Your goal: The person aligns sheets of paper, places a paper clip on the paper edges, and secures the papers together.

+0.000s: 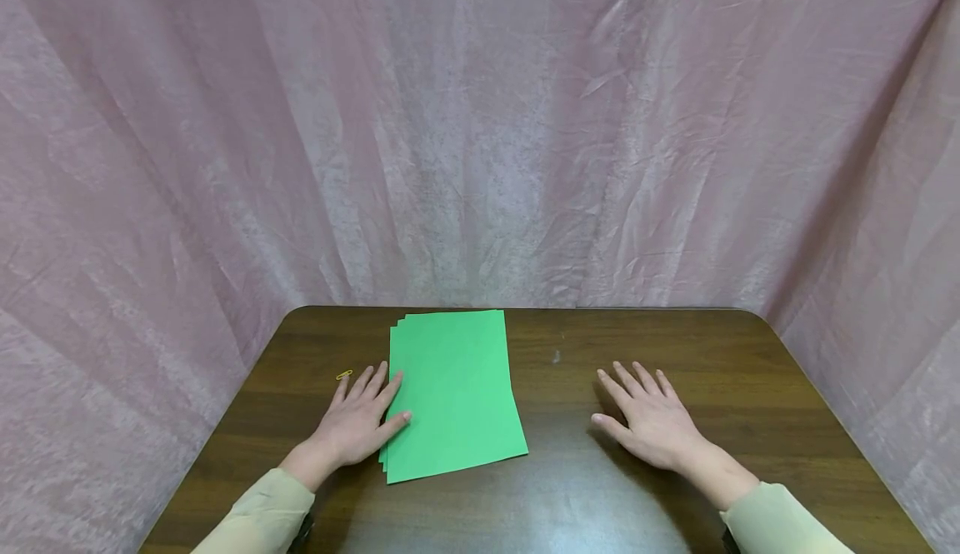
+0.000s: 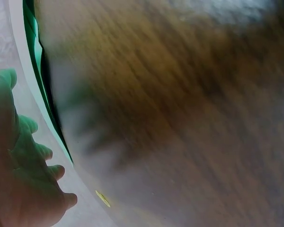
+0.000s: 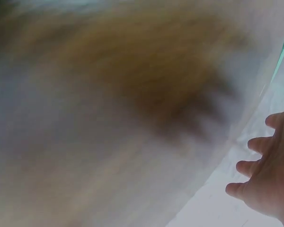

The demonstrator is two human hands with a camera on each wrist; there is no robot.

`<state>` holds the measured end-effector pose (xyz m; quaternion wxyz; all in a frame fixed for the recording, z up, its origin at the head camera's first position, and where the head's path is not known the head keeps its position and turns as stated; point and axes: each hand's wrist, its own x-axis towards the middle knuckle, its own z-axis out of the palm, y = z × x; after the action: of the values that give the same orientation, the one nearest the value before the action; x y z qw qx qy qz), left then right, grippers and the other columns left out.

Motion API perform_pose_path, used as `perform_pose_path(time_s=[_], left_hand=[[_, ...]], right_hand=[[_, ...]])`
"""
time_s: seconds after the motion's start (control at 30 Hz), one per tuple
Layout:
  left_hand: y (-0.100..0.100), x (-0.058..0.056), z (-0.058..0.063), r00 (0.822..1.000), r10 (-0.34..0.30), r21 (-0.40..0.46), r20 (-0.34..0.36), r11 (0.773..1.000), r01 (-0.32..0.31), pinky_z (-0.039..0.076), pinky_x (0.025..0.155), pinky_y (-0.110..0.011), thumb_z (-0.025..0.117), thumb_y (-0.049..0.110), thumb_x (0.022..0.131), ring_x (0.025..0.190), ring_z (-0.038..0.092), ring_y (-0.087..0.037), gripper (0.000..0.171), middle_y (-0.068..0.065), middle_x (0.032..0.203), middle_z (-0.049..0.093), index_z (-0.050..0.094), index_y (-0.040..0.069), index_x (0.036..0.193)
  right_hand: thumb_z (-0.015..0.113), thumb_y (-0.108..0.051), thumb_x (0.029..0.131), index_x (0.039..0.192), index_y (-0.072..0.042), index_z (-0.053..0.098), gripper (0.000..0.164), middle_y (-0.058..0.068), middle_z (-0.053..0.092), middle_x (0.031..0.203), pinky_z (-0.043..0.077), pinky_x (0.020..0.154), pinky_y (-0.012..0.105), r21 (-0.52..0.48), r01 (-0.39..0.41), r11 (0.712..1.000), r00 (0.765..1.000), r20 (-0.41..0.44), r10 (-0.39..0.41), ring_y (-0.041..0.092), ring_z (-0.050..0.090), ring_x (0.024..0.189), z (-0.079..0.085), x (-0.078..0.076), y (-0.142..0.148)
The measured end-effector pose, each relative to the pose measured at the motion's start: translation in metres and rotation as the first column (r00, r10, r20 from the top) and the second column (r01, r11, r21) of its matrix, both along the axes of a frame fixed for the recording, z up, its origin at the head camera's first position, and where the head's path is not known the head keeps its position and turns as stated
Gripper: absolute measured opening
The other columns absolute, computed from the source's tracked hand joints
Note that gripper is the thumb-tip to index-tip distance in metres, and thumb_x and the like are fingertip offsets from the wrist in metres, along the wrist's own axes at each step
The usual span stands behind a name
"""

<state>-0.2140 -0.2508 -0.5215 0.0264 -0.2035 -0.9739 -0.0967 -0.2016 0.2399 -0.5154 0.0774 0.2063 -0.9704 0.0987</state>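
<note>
On my feed the left hand [image 1: 352,425] and right hand [image 1: 656,425] splay, gripping nothing, the green sheets [image 1: 456,396] at the left's three o'clock lying uneven, presumably because the yellow clip [image 1: 344,375] at its twelve isn't binding them.

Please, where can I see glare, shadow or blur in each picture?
Head view: mostly clear, with pale glare on the table and shadow beside the right hand; left wrist view: blurred wood grain, a soft spiky shadow, a green tint on the left hand; right wrist view: the table heavily blurred.
</note>
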Motion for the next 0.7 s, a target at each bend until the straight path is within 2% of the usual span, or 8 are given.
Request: perform_pose_path(time_s=[0.2,0.33,0.57,0.7], left_hand=[[0.003,0.001,0.001,1.000,-0.020,-0.022,0.019,1.000,0.020,0.012,0.116,-0.071,0.044,0.062,0.104,0.150,0.023,-0.046,0.077,-0.022,0.165,0.025,0.036,0.011,0.160],[0.005,0.000,0.002,0.999,-0.026,-0.025,0.032,0.999,0.027,0.013,0.116,-0.071,0.046,0.061,0.103,0.150,0.023,-0.046,0.076,-0.021,0.165,0.025,0.037,0.011,0.160],[0.006,-0.006,-0.004,0.998,-0.055,-0.032,0.035,0.998,0.056,0.013,0.118,-0.066,0.044,0.063,0.103,0.151,0.022,-0.043,0.078,-0.019,0.166,0.025,0.035,0.011,0.161],[0.009,-0.007,-0.005,0.996,-0.072,-0.041,0.046,0.996,0.074,0.013,0.119,-0.065,0.044,0.062,0.104,0.152,0.021,-0.040,0.078,-0.017,0.166,0.027,0.035,0.010,0.161]], right_hand=[[0.049,-0.064,0.101,0.156,-0.016,0.046,0.074,0.017,0.041,0.159,0.020,0.115,0.068,0.008,-0.109,0.994,0.994,-0.030,0.109,0.046,0.031,0.146,-0.005,-0.011,-0.030],[0.049,-0.064,0.100,0.157,-0.016,0.044,0.075,0.016,0.039,0.160,0.018,0.117,0.066,0.020,-0.177,0.984,0.984,-0.001,0.177,0.044,0.030,0.147,-0.004,-0.016,-0.055],[0.051,-0.058,0.103,0.159,-0.014,0.040,0.072,0.016,0.033,0.163,0.019,0.118,0.064,0.050,-0.330,0.943,0.942,0.076,0.326,0.041,0.027,0.150,-0.003,-0.021,-0.096],[0.050,-0.055,0.105,0.159,-0.014,0.038,0.069,0.012,0.030,0.165,0.019,0.121,0.058,0.085,-0.383,0.920,0.921,0.115,0.373,0.034,0.025,0.152,0.000,-0.024,-0.113]])
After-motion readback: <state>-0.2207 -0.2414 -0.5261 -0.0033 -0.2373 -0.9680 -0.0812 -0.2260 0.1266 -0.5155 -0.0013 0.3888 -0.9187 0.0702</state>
